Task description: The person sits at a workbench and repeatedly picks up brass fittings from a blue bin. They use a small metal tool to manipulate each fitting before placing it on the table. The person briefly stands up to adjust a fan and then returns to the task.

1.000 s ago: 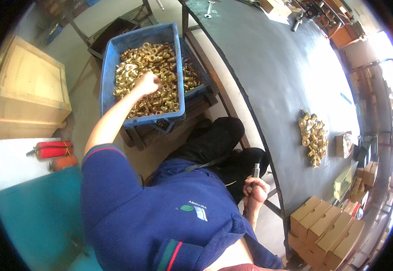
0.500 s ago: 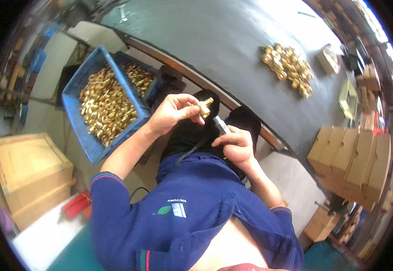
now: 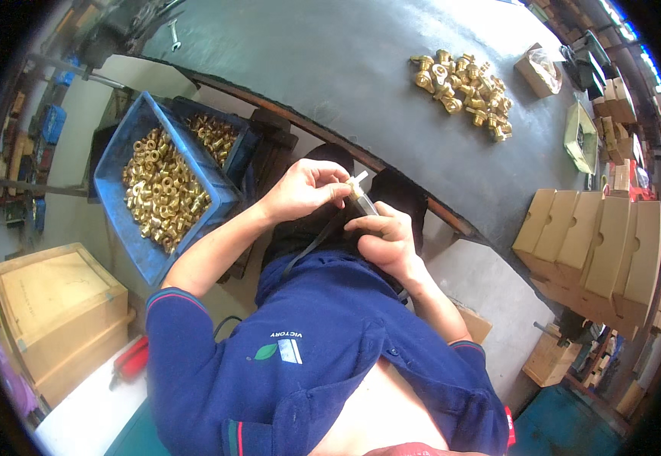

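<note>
In front of my lap, my left hand pinches a small brass fitting between thumb and fingers. My right hand is wrapped round a grey, square-sided metal hand tool. The tool's upper end meets the fitting; my left fingertips partly cover where they touch. To the left, a blue crate holds many brass nuts. A smaller blue bin beside it holds more brass parts. A loose pile of brass fittings lies on the dark worktable.
The worktable's edge runs just beyond my hands. Cardboard boxes stand at right, near a pale green tray and a small open box. A wrench lies far left. Wooden boxes stand at lower left.
The brass fitting and the grey tool, held apart before, now meet end to end. My right hand has risen slightly toward my left. The whole view has shifted a little.
</note>
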`<state>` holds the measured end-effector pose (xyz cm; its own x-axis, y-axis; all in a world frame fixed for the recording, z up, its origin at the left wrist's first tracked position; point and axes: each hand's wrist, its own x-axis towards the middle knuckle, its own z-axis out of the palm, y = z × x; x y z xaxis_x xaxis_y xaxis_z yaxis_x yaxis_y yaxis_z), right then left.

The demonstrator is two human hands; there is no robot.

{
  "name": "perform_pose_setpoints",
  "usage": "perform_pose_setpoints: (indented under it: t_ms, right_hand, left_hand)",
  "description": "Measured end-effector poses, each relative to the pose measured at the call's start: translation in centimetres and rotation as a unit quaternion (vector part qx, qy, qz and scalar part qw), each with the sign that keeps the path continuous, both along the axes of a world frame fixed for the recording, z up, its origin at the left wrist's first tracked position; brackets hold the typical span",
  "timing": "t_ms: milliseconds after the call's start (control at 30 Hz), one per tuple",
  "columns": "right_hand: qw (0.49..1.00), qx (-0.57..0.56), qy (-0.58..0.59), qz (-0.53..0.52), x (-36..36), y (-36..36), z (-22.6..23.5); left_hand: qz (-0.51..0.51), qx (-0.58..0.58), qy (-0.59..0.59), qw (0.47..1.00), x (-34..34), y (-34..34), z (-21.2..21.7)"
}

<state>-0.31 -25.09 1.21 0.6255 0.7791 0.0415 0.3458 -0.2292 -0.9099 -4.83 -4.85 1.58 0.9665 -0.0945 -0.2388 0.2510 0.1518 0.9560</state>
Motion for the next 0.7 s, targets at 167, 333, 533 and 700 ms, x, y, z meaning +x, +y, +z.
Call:
perform_pose_setpoints:
  t_ms: [167, 333, 533, 700]
  right_hand:
    - [0.782, 0.221, 0.581, -0.053, 1.0, -0.9, -0.1]
    - [0.799, 0.293, 0.51, -0.127, 1.3, -3.3, -1.0]
    - [0.812, 0.31, 0.46, -0.183, 1.1, -5.8, -0.3]
    - [0.81, 0.319, 0.449, -0.201, 0.8, -6.9, -0.8]
  left_hand:
    - [-0.028, -0.016, -0.04, 0.999, 1.9, -0.1, -0.3]
    - [0.001, 0.043, -0.08, 0.996, 9.5, 0.1, 0.8]
    - [0.054, 0.408, -0.226, 0.883, 23.0, -2.4, 0.6]
    - [0.097, 0.398, -0.232, 0.882, 29.9, -4.7, -0.6]
